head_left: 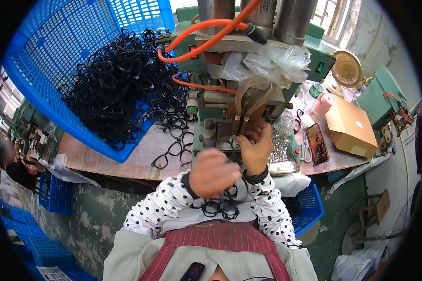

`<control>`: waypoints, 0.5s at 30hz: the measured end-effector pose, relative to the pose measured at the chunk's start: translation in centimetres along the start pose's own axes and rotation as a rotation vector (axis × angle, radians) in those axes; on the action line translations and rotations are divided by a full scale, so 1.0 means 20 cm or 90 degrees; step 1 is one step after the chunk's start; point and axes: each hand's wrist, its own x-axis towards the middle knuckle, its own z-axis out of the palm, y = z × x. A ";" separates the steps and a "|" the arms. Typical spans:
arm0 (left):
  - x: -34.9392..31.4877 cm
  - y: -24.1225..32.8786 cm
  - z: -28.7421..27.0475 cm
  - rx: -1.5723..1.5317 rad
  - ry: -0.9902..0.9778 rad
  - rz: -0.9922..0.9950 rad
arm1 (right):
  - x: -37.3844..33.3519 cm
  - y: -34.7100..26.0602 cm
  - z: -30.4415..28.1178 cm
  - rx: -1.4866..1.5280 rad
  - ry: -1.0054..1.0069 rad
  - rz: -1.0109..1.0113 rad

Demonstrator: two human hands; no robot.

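My right hand (257,146) is at the green machine (210,133), thumb and fingertips pinched together beside its central metal head; what they hold, if anything, is too small and hidden to name. My left hand (213,174) hovers just in front of the machine's near edge, back of the hand up, smeared by motion, its fingers unclear. Black eyeglass frames (220,208) lie on the pale cloth over my lap, below both hands. More black eyeglass frames (174,149) rest on the table left of the machine. A heap of small shiny metal parts (281,140) sits right of my right hand.
A large blue basket (37,96) at the left holds a big pile of black frames. Orange hoses (206,46) loop across the machine. On the right are scissors (306,152), a phone (317,144) and a cardboard box (351,126). Another blue basket (309,206) stands below the table.
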 end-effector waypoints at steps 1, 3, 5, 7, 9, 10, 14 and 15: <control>0.06 -0.01 -0.13 0.068 -0.219 -0.169 | -0.01 0.00 0.00 0.008 0.004 0.001; 0.11 -0.08 -0.07 0.022 0.195 -0.366 | -0.03 -0.01 0.00 0.028 0.002 0.001; 0.25 -0.11 -0.13 -0.148 0.224 -0.619 | -0.04 -0.01 -0.02 0.000 0.006 0.006; 0.24 -0.13 -0.15 -0.210 0.226 -0.602 | -0.04 0.00 -0.01 0.003 0.018 -0.005; 0.23 -0.12 -0.14 -0.214 0.217 -0.602 | -0.04 0.03 0.01 0.032 0.042 -0.026; 0.20 -0.11 -0.13 -0.142 0.168 -0.511 | -0.04 0.04 0.01 0.031 0.048 -0.033; 0.04 -0.04 -0.04 -0.073 -0.040 -0.117 | -0.02 0.03 -0.05 -0.157 0.036 -0.088; 0.01 0.00 0.01 -0.093 -0.068 -0.101 | 0.00 0.03 -0.10 -0.253 0.024 -0.105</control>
